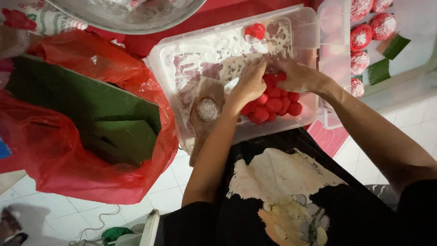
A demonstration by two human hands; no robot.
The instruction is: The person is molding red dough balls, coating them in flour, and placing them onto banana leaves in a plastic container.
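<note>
A clear rectangular plastic tub (182, 54) sits in front of the person, with a heap of red dough balls (273, 105) in its near right corner. Both hands rest on that heap, the left hand (248, 85) beside the right hand (296, 75). A carved wooden mould (205, 109) leans inside the tub, left of the balls. One single red dough ball (254, 32) lies at the far wall. A red plastic bag (68, 173) holding cut green banana leaves (82, 100) lies left of the tub. A clear plastic tray (409, 50) of wrapped red cakes (362, 36) stands to the right, and a round metal basin (127, 13) lies behind.
</note>
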